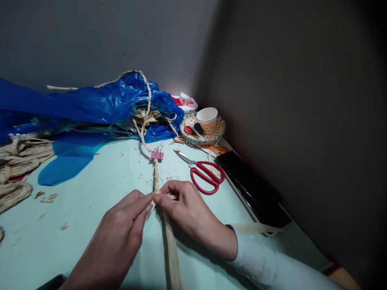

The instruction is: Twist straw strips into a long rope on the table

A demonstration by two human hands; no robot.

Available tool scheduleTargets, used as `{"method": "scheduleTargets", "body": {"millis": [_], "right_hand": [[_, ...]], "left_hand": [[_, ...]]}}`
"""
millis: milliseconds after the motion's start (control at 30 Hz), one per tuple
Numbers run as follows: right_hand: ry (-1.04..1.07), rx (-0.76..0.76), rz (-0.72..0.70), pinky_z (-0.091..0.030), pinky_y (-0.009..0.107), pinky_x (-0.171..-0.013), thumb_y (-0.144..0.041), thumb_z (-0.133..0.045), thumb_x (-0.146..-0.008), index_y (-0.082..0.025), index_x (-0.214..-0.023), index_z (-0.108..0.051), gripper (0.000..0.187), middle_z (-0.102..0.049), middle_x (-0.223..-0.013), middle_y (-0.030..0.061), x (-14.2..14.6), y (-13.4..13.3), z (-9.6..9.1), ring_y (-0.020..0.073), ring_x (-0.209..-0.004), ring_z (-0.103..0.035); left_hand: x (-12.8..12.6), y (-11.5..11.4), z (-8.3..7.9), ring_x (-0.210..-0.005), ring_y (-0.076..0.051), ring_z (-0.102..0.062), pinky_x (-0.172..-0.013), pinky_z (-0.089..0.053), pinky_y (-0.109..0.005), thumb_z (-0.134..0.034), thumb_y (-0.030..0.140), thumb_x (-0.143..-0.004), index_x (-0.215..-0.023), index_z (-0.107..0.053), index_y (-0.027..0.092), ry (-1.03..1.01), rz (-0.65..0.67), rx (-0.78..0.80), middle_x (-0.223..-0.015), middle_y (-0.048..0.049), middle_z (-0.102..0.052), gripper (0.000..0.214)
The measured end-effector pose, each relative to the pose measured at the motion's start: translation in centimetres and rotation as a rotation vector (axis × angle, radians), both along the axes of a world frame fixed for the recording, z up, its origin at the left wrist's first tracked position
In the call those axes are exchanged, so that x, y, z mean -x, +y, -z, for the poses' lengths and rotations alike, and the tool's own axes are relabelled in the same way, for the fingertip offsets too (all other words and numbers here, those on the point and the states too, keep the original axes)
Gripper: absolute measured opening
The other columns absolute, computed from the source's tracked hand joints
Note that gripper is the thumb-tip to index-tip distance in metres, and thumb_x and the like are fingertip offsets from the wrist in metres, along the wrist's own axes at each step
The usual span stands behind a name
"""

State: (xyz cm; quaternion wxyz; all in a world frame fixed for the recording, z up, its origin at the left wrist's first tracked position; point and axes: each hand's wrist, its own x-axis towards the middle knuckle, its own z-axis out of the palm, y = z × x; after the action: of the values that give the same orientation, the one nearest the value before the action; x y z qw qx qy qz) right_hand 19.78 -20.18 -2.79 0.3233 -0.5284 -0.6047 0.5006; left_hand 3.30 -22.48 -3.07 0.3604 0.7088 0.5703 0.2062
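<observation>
My left hand (121, 229) and my right hand (187, 209) meet at the middle of a pale blue table (90, 225), both pinching flat straw strips (172, 249) where they join a braided straw cord (156, 177). The braid runs away from me, held by a pink binder clip (157, 155), then climbs over a blue plastic bag (99, 102). Loose strip ends trail toward me between my wrists. Fingers of both hands are closed on the straw.
Red-handled scissors (205, 175) lie just right of the braid. A black phone (250, 185) rests along the right edge. A woven tray (202, 133) with a paper cup (207, 119) sits in the back corner. Woven straw pieces (18, 169) pile at left. Grey walls close behind and right.
</observation>
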Motion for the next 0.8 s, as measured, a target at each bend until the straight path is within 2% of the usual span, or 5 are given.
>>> {"method": "scheduleTargets", "body": {"millis": [133,267,400,567,800], "right_hand": [[0.02,0.006,0.003,-0.036,0.023,-0.06,-0.024,-0.062,-0.082,-0.014,-0.074,-0.066,0.014,-0.059,-0.067,-0.0004,-0.1,0.1,0.2,0.0121,-0.067,-0.051],[0.043,0.011,0.029,-0.037,0.023,-0.062,-0.024,-0.063,-0.081,-0.014,-0.073,-0.067,0.013,-0.061,-0.068,0.0005,0.0,0.0,0.3,0.0129,-0.069,-0.052],[0.041,0.0,0.023,-0.037,0.023,-0.061,-0.024,-0.063,-0.08,-0.014,-0.071,-0.068,0.014,-0.06,-0.065,0.0005,0.1,0.0,0.2,0.0128,-0.067,-0.052],[0.046,0.0,0.026,-0.039,0.024,-0.062,-0.022,-0.063,-0.079,-0.014,-0.071,-0.07,0.014,-0.064,-0.066,0.002,0.2,0.1,0.3,0.014,-0.068,-0.055],[0.033,-0.068,0.022,-0.043,0.026,-0.072,-0.024,-0.066,-0.079,-0.016,-0.075,-0.074,0.012,-0.071,-0.079,0.0049,0.1,0.2,0.5,0.0176,-0.081,-0.061]], "left_hand": [[-0.2,0.1,-0.2,-0.101,-0.026,-0.06,-0.097,-0.041,-0.037,-0.052,0.045,-0.09,-0.104,-0.071,0.028,-0.099,-0.098,0.1,-0.105,-0.0038,-0.07,0.029],[-0.3,0.5,-0.7,-0.106,-0.028,-0.062,-0.1,-0.04,-0.038,-0.054,0.045,-0.087,-0.103,-0.072,0.026,-0.122,-0.15,0.186,-0.106,-0.0042,-0.074,0.03],[-0.4,0.3,-1.1,-0.098,-0.028,-0.064,-0.09,-0.043,-0.041,-0.049,0.047,-0.089,-0.098,-0.069,0.024,0.028,-0.145,0.099,-0.101,-0.0061,-0.073,0.031],[-0.5,-0.4,-0.8,-0.079,-0.025,-0.062,-0.075,-0.042,-0.04,-0.04,0.043,-0.093,-0.078,-0.061,0.024,0.275,-0.094,-0.114,-0.086,-0.0054,-0.068,0.032],[-0.4,-0.5,-0.7,-0.081,-0.025,-0.062,-0.077,-0.043,-0.038,-0.039,0.042,-0.093,-0.082,-0.06,0.024,0.245,-0.084,-0.144,-0.088,-0.0054,-0.068,0.029]]}}
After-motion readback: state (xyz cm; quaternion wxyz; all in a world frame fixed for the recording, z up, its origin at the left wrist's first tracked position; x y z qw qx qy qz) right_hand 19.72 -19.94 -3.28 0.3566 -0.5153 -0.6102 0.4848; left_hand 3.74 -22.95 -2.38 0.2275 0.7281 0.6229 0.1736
